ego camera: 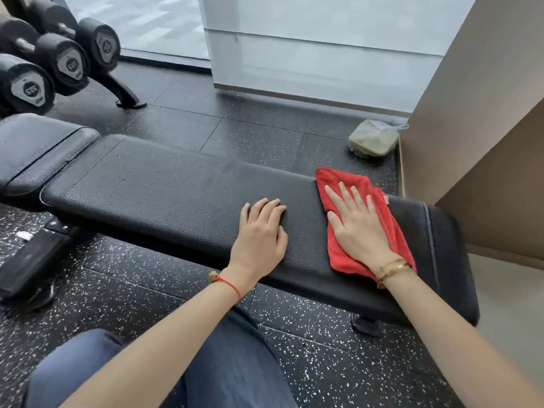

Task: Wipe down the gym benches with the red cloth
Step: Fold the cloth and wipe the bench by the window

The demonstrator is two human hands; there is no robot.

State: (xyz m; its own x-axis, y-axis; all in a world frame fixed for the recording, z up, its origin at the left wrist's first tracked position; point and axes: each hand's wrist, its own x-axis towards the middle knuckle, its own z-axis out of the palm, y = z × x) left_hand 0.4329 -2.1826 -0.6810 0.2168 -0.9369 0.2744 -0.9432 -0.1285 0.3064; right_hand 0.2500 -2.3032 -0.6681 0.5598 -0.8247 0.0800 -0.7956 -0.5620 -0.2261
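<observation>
Red cloth [350, 184] long axis crosswise on bench [164, 195], right hand [357, 228] grip spread flat.

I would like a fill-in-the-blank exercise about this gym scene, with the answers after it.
1. The right hand presses flat on the ______ cloth.
2. The left hand rests on the black ______, beside the cloth.
3. At the top left, a rack holds several ______.

Missing words: red; bench; dumbbells

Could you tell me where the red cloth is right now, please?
In the head view, the red cloth lies on the right end of the black bench pad, pressed flat under the right hand, with the left hand beside it.
</observation>
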